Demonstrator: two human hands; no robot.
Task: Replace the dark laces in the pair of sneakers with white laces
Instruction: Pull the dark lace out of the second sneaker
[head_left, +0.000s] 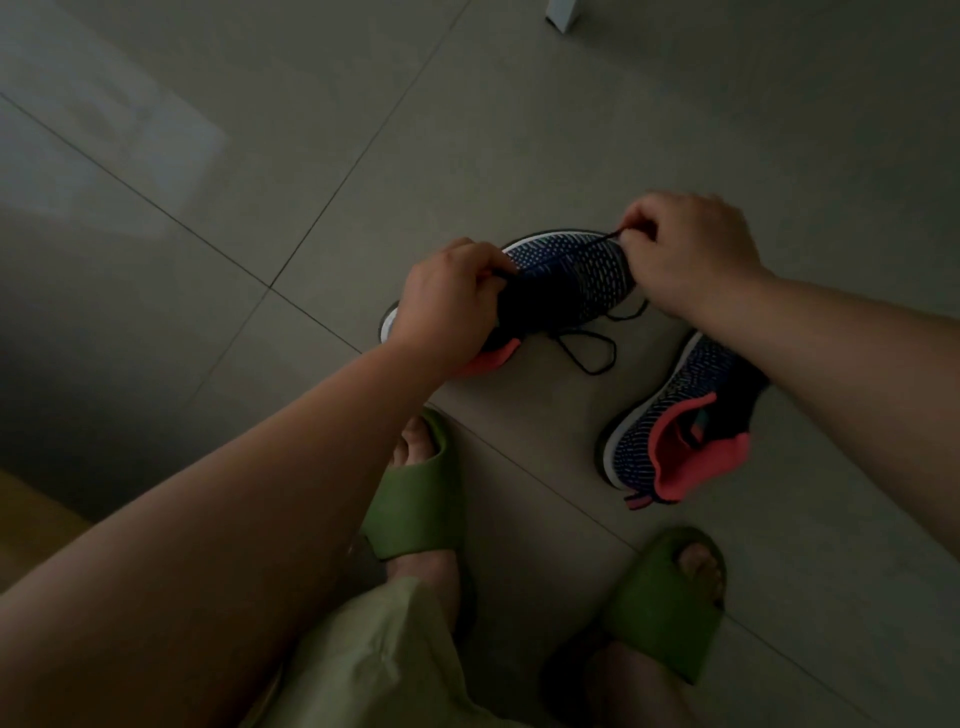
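Note:
Two dark blue knit sneakers with coral heel linings sit on the tiled floor. The far sneaker (569, 273) lies between my hands. My left hand (449, 299) grips its tongue and collar area. My right hand (685, 254) pinches the dark lace (605, 240) and holds it taut over the toe. Loose loops of that lace (587, 345) trail on the floor beside the shoe. The second sneaker (680, 421) stands to the right, partly under my right forearm; I cannot tell whether it carries laces. No white laces are in view.
My feet in green slides (421, 499) (670, 603) stand just in front of the sneakers. A white object (563, 13) is at the top edge. A wooden edge (31, 519) shows at lower left. The room is dim.

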